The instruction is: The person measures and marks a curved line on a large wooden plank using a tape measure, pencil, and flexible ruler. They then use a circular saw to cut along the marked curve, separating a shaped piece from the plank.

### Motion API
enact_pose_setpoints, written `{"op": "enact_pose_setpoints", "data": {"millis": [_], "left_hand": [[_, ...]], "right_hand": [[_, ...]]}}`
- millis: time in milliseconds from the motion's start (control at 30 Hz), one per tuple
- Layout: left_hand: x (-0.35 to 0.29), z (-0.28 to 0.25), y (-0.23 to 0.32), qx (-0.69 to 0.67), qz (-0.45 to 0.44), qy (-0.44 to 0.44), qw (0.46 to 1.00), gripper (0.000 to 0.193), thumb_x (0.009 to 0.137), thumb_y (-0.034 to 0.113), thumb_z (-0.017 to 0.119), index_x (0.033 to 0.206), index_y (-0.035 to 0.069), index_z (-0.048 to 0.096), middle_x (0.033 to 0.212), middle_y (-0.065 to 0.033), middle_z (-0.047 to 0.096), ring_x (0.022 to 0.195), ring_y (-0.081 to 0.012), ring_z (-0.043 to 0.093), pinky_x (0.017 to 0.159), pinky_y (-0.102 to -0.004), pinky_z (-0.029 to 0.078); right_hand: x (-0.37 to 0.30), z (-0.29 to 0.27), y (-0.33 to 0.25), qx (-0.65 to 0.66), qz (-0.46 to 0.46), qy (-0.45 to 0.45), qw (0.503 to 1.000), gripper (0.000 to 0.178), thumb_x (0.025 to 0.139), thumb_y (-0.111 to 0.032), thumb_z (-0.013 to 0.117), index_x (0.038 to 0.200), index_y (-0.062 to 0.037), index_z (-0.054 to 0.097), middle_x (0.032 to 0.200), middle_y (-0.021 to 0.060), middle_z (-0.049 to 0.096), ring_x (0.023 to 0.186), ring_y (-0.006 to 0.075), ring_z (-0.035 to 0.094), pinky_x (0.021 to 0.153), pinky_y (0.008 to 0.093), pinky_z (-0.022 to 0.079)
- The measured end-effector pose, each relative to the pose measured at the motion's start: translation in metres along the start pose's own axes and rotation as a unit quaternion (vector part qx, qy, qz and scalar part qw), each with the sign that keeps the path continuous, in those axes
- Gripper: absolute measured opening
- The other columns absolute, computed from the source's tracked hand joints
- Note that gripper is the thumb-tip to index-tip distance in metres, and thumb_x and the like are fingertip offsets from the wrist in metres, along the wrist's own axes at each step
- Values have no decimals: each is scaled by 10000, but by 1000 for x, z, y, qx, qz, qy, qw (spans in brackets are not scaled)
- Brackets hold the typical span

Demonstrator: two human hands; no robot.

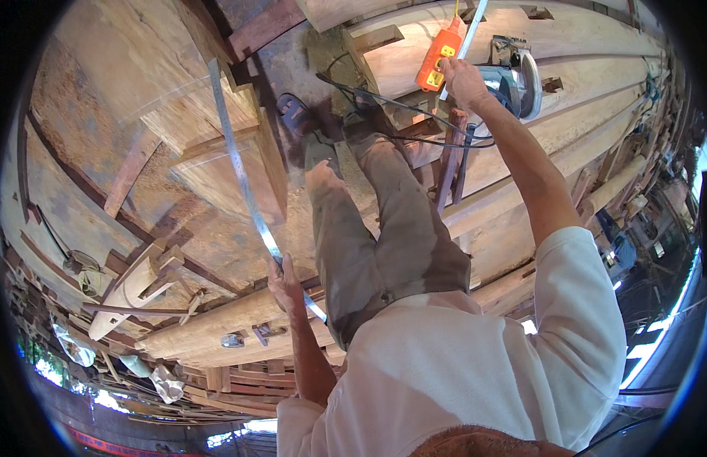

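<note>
Two hands: left hand (286, 289) closed round the metal ruler (242, 170), best held clear of the far orange socket box (439, 57); right hand (465, 82) touching that box, grip unclear.

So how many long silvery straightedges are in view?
2. One straightedge is held in the left hand; a second straightedge is beside the orange socket box, near the right hand. Others may be hidden.

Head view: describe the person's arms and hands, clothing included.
The person wears a whitish, loose-looking shirt with plain short sleeves. Both forearms are bare. The left hand and right hand are ungloved, and no watch or bracelet shows at either wrist.
</note>
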State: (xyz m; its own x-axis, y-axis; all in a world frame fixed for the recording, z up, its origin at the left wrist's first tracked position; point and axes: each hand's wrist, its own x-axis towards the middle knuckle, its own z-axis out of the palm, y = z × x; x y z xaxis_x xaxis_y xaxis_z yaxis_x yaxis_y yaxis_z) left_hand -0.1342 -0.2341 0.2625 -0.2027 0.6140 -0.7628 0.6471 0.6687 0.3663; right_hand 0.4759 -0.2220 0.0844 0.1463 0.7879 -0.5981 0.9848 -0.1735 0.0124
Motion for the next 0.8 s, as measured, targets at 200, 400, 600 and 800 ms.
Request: {"op": "enact_pose_setpoints", "data": {"millis": [200,400,600,800], "left_hand": [[4,-18,33,69,0,16,997,269,1030,222,711,1027,-43,664,809,-97,597,763,-169,520,721,-355,467],[-16,-44,91,196,198,61,959,329,1031,250,702,1199,-33,685,881,-204,681,768,-351,619,753,-457,516],[-59,-40,217,334,324,-132,875,470,972,260,739,1364,12,671,917,-237,702,803,-388,668,773,-489,539],[-115,27,349,379,630,-275,619,589,883,287,839,1396,52,670,1213,-233,669,1105,-387,642,917,-514,524]], "right_hand": [[3,-1,-3,29,-27,47,998,208,1003,-171,582,1161,-36,595,1031,152,708,1030,346,727,817,464,609],[-34,-53,-64,181,87,221,954,382,937,-191,619,1292,-55,659,1279,152,676,1252,334,634,1090,513,493],[-177,-208,-167,192,-191,304,913,586,947,-252,610,1521,-171,529,1630,192,454,1557,383,369,1308,576,242],[-275,-179,-145,288,1,176,941,394,899,-292,673,1265,-150,633,995,71,680,974,335,712,845,525,538]]}}
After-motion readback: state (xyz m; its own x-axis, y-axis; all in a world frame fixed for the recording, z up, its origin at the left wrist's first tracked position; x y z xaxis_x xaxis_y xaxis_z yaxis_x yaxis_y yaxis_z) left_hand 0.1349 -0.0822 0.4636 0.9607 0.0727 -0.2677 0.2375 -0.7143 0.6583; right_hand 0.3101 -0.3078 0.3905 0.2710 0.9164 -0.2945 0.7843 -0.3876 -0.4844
